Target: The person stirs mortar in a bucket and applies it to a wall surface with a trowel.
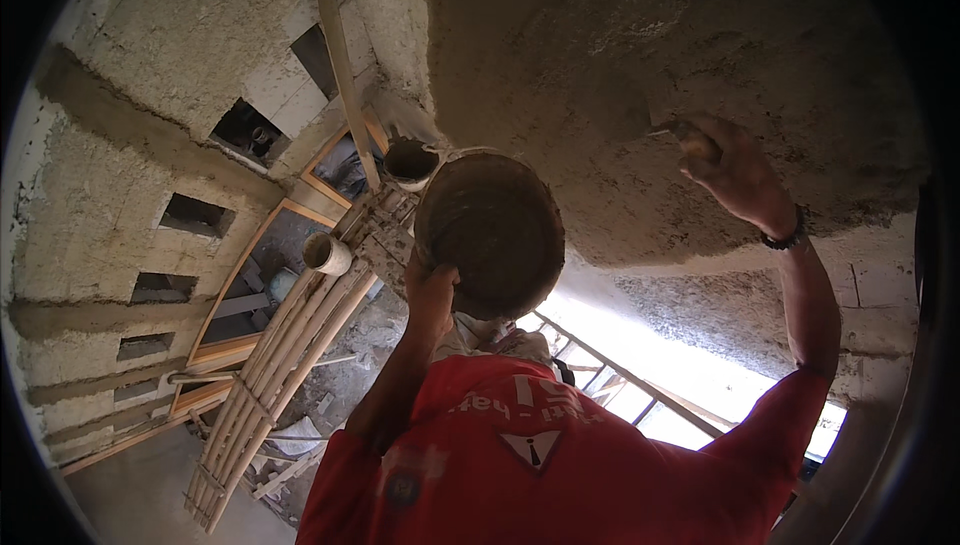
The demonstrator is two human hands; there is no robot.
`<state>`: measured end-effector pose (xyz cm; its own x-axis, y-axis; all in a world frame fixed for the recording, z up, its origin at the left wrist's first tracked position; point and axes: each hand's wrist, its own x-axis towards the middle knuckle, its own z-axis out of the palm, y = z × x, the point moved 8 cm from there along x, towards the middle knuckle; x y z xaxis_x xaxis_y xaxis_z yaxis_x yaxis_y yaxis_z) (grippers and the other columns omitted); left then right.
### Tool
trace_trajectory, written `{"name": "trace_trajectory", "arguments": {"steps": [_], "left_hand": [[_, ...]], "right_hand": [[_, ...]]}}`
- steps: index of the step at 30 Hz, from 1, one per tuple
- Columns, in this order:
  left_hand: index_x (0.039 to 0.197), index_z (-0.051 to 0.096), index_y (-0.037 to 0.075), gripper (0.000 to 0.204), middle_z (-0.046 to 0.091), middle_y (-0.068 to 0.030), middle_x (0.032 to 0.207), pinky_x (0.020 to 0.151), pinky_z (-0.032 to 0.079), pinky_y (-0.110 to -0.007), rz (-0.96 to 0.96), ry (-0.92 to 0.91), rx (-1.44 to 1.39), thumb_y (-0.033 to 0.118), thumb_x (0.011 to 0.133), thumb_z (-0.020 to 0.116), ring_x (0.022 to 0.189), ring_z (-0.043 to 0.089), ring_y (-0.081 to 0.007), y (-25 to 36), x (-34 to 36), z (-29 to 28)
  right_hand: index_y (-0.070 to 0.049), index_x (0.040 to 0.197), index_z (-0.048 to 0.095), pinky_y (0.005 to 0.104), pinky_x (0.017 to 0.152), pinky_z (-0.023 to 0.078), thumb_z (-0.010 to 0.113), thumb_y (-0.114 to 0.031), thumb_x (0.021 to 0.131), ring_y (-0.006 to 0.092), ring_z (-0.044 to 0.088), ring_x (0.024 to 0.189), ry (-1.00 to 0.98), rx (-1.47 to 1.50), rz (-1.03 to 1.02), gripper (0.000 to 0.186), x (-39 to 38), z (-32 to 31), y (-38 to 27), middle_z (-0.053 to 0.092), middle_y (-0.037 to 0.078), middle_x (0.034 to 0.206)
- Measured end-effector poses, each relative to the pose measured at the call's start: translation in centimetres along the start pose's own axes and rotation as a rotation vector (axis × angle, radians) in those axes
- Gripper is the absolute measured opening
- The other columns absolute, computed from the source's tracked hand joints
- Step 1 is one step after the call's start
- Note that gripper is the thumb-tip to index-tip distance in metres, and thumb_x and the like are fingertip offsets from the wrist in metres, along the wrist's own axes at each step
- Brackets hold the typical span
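Observation:
My left hand (430, 297) is closed on the rim of a round, mortar-smeared pan (490, 235), with its fingers mostly hidden. Dark wet mortar seems to lie inside the pan. Up on the right, my right hand (735, 173) wraps round the handle of a trowel (697, 141). The trowel's blade lies against the wet plastered wall (560, 55) and blends with its brown surface, so its outline is hard to make out. A dark bracelet sits on my right wrist.
A bamboo pole platform (275, 390) runs to the lower left. A mortar-stained bucket (410, 165) and a pale bucket (327, 254) stand by it. A wooden pole (342, 55) leans near the corner. The left wall (110, 185) has several rectangular holes. Bright light enters an opening (640, 345).

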<state>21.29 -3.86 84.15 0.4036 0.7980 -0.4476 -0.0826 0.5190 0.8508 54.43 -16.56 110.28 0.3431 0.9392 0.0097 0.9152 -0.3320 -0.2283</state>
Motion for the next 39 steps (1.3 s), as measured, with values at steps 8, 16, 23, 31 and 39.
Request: {"name": "trace_trajectory", "arguments": {"steps": [8,16,23,31,39], "left_hand": [[0.132,0.051,-0.002,0.062,0.059,-0.006,0.098,0.063,0.044,-0.024,0.082,-0.128,-0.028,-0.008,0.071,0.049,0.077,0.055,-0.0109,0.9,-2.4,6.5],[0.129,0.053,-0.001,0.057,0.06,-0.0068,0.092,0.062,0.045,-0.025,0.011,-0.148,0.03,-0.006,0.072,0.052,0.072,0.055,-0.012,0.6,-2.8,7.1],[0.122,0.055,-0.002,0.052,0.06,-0.0049,0.089,0.059,0.043,-0.024,0.033,-0.116,-0.043,-0.007,0.07,0.051,0.068,0.053,-0.0112,1.1,-1.4,4.9],[0.117,0.056,-0.002,0.044,0.06,-0.0048,0.089,0.058,0.043,-0.025,0.089,-0.08,-0.03,-0.006,0.072,0.052,0.066,0.052,-0.0099,2.0,0.1,0.0],[0.121,0.055,-0.002,0.053,0.058,-0.0058,0.09,0.057,0.043,-0.025,0.095,0.047,0.042,-0.007,0.067,0.053,0.067,0.052,-0.0122,0.9,-0.8,-4.0]], "right_hand": [[-0.015,0.11,0.066,0.0406,0.07,0.056,0.061,-0.02,0.086,0.0268,0.067,0.081,-0.215,-0.363,-0.239,0.025,-6.3,19.7,-2.0,0.067,0.009,0.091],[-0.016,0.112,0.065,0.0442,0.078,0.056,0.06,-0.026,0.085,0.0306,0.069,0.09,-0.198,0.273,-0.019,0.03,-10.3,17.2,-2.2,0.072,0.012,0.098],[-0.012,0.113,0.062,0.0454,0.077,0.055,0.066,-0.017,0.082,0.0337,0.069,0.087,-0.224,0.227,0.046,0.032,-8.4,10.8,-4.5,0.07,0.016,0.092],[-0.003,0.108,0.067,0.0336,0.065,0.056,0.08,-0.016,0.076,0.0214,0.069,0.079,-0.023,0.187,-0.266,0.037,-3.5,-4.2,-12.9,0.07,0.012,0.093],[-0.008,0.108,0.07,0.0252,0.052,0.044,0.07,-0.031,0.091,0.0083,0.055,0.06,0.187,0.39,0.063,0.028,2.3,-11.8,0.2,0.061,-0.001,0.071]]}}
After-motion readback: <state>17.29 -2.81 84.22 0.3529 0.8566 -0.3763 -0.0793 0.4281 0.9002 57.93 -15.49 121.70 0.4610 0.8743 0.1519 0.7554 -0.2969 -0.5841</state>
